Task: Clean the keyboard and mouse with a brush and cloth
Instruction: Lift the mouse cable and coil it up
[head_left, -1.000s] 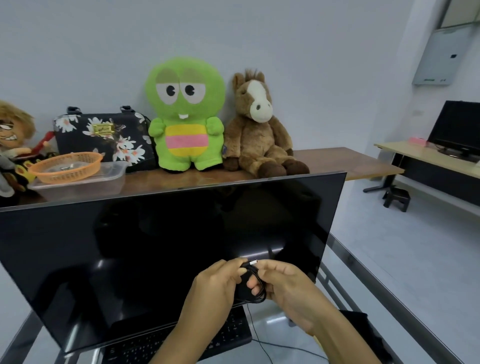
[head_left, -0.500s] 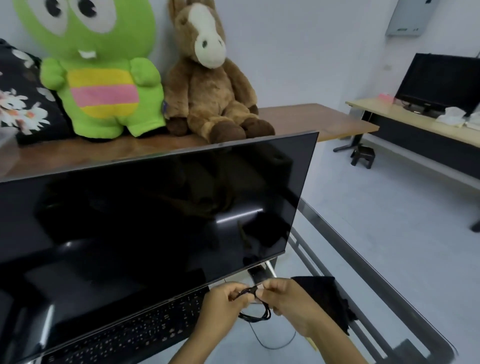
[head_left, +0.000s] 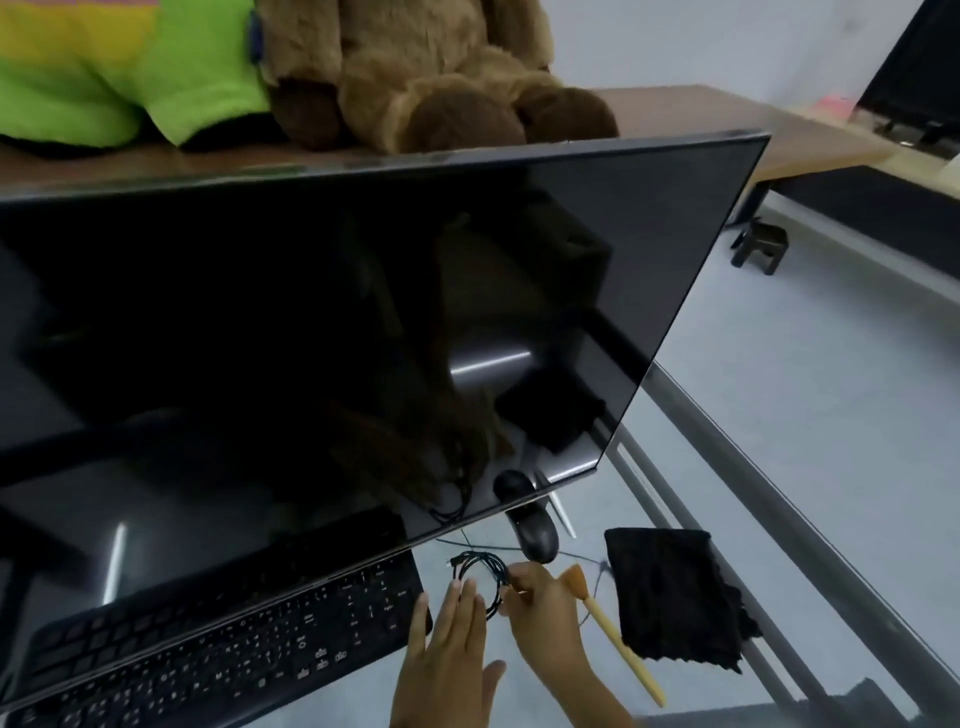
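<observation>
Keyboard: black, laid flat on the glass desk at lower left, its far edge tucked under the lower edge of the monitor.

Mouse: black, set on the desk just beyond the keyboard's right end, partly hidden below the monitor's lower right corner.

Coiled cable: thin, black, wound in a small loop between the keyboard's right end and the mouse. It is pinched at its right side by the right hand, whose fingers are curled onto the strands.

Left hand: held flat, fingers straight and close together, thumb spread outward, fingertips reaching the loop's lower left edge; whether it is actually touched cannot be told.

Brush: pale wooden handle with a tan head, laid on the desk just right of the right hand, the head pointing toward the mouse.

Cloth: black, spread flat on the desk right of the brush, the handle's end lying beside its near edge.

Behind the monitor, on a wooden shelf: a green plush toy and a brown plush toy, side by side.
</observation>
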